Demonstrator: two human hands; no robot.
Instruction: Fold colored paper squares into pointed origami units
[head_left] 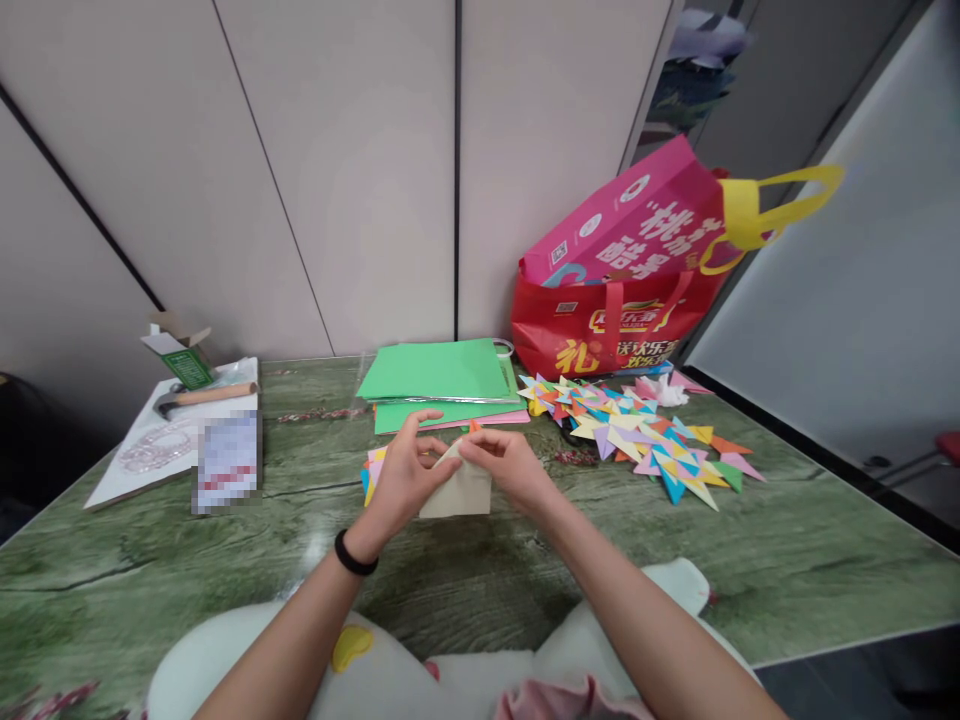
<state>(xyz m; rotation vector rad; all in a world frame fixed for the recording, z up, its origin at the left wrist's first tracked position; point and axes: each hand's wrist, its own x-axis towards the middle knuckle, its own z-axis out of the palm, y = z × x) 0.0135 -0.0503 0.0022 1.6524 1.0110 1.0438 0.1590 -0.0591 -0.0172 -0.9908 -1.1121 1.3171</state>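
Note:
A pale cream sheet of paper (457, 498) is held up in front of me, just above the table. My left hand (401, 475) grips its left side, with the thumb on the near face and the index finger raised. At the top edge, the thumb and fingers of my right hand (514, 468) pinch the same sheet. The two thumbs almost meet there. Behind my fingers an orange tip (475, 426) shows, mostly hidden. Partly covered by my left hand are some coloured paper pieces (368, 478).
Green paper sheets (439, 370) lie stacked behind my hands. Many folded paper pieces (660, 445) are heaped at right, before a red gift bag (555, 325) holding a pink box (622, 220). At left, a hammer (206, 396) and small green box (187, 362) rest on a white board (142, 455).

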